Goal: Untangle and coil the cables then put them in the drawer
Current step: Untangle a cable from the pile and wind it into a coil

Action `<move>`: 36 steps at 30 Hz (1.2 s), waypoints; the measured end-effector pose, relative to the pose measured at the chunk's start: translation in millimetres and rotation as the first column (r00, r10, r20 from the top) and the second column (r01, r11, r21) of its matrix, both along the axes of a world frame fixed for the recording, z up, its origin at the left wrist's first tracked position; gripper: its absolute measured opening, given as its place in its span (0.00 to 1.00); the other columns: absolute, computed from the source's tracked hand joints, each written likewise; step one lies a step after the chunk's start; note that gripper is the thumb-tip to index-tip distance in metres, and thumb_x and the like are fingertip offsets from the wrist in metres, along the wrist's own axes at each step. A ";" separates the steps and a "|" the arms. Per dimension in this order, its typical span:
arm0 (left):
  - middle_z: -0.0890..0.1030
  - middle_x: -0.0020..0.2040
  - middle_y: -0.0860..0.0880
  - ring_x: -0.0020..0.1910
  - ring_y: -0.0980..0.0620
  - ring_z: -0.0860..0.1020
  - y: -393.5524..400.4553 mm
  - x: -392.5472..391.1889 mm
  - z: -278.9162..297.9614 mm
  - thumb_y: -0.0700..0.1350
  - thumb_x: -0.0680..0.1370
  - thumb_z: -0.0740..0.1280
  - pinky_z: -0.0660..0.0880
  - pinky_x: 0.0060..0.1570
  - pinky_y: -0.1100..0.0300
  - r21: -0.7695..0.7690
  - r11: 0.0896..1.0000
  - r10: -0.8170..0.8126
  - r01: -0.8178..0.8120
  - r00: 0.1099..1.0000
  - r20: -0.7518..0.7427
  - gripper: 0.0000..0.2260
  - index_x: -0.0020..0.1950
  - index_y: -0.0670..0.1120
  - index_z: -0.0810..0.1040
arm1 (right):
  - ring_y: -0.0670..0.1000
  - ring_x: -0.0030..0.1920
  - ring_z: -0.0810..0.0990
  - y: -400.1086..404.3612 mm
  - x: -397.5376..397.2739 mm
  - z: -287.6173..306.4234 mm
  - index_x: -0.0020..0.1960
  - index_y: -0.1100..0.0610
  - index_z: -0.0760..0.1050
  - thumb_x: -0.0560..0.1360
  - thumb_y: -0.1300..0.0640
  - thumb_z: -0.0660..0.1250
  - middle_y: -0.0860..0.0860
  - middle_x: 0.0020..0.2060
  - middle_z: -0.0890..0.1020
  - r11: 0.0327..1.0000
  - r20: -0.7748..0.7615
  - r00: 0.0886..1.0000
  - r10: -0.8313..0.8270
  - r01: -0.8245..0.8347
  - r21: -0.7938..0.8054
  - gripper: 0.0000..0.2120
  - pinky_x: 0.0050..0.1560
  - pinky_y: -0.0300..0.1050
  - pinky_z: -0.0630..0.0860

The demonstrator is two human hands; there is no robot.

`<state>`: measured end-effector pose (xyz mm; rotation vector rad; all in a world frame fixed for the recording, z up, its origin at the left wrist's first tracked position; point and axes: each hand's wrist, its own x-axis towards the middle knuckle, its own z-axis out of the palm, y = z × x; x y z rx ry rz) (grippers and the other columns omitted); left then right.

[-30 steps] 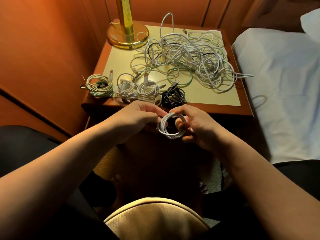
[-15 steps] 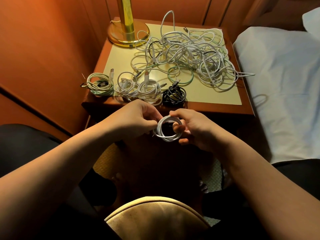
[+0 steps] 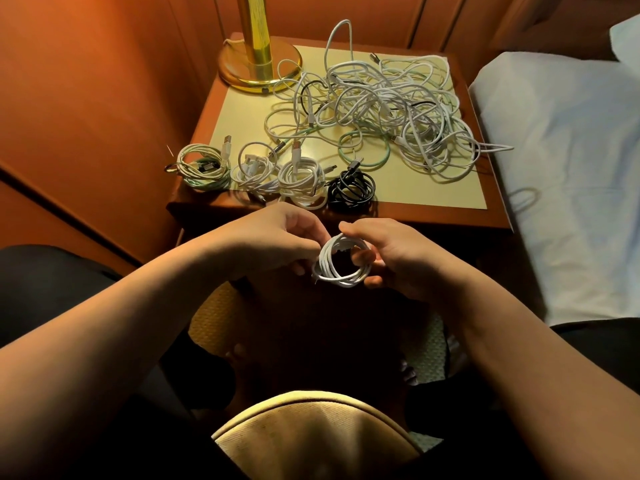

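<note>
Both hands met in front of the near edge of the tabletop (image 3: 429,209), sharing one small white coil (image 3: 343,263). The right hand (image 3: 398,258) had its grip closed on the coil's right side, fingers curled through and under the loops. The left hand (image 3: 277,244) pinched the coil's left side between thumb and fingertips.

Just beyond the grip, four finished coils lay in a row along the tabletop's near edge: a black coil (image 3: 351,188) closest, then a white coil (image 3: 301,178), another white coil (image 3: 254,169), and a white-and-green coil (image 3: 202,166) farthest to the left. Farther beyond the grip and to its right sat the tangled pile of cables (image 3: 381,109), mostly white with some black and green strands. A brass lamp base (image 3: 259,69) stood beyond and left of the grip.
</note>
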<state>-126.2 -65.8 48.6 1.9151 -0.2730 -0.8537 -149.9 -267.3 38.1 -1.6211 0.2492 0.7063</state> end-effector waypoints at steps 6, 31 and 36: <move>0.86 0.49 0.40 0.47 0.46 0.84 1.9 6.1 -2.1 0.35 0.77 0.71 0.81 0.52 0.53 0.051 0.996 -0.071 0.073 0.997 -0.038 0.08 0.54 0.43 0.84 | 0.46 0.36 0.71 -2.3 -0.3 0.3 0.39 0.50 0.81 0.83 0.47 0.66 0.51 0.40 0.74 0.998 0.013 0.998 0.058 -0.059 0.009 0.16 0.28 0.39 0.68; 0.83 0.43 0.44 0.39 0.52 0.81 -6.3 1.4 -10.0 0.31 0.79 0.66 0.79 0.38 0.61 -0.092 0.992 0.059 -0.087 0.960 -0.275 0.07 0.54 0.40 0.80 | 0.44 0.26 0.63 -16.2 3.4 3.4 0.46 0.57 0.77 0.85 0.46 0.62 0.49 0.28 0.67 0.986 -0.270 0.959 0.089 -0.047 0.160 0.17 0.25 0.37 0.66; 0.82 0.43 0.41 0.38 0.50 0.83 -13.7 -4.2 -13.7 0.25 0.76 0.65 0.80 0.35 0.62 -0.251 0.891 0.242 -0.379 0.863 -0.444 0.14 0.58 0.38 0.76 | 0.43 0.26 0.65 -13.6 2.5 -1.3 0.49 0.57 0.77 0.85 0.45 0.60 0.47 0.27 0.67 0.985 -0.203 0.978 0.051 -0.016 0.171 0.17 0.25 0.36 0.67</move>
